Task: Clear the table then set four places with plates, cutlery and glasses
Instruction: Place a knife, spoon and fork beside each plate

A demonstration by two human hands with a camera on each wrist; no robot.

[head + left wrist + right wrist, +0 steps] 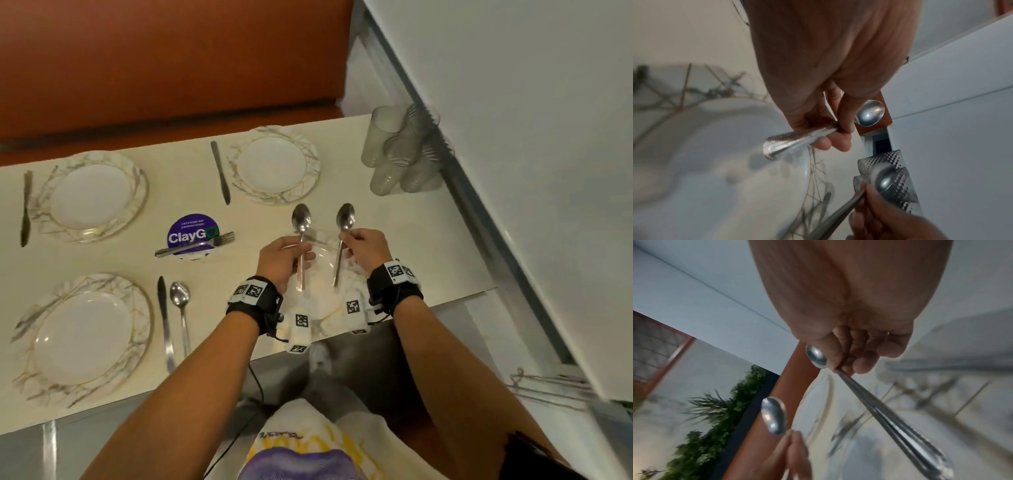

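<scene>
Midway through laying four places, a person is holding two plain steel spoons above the marble-patterned white plate (329, 318) at the table's (394, 222) five o'clock corner. Left hand (282, 262) is pinching one steel spoon (301, 222) by the handle, fingers curled around it, bowl pointing to twelve o'clock. Right hand (366, 251) is clamping the second steel spoon (345, 216) likewise, probably for separate settings. Dimpled clear tumblers (399, 150) are waiting clustered at two o'clock, seemingly not yet distributed.
</scene>
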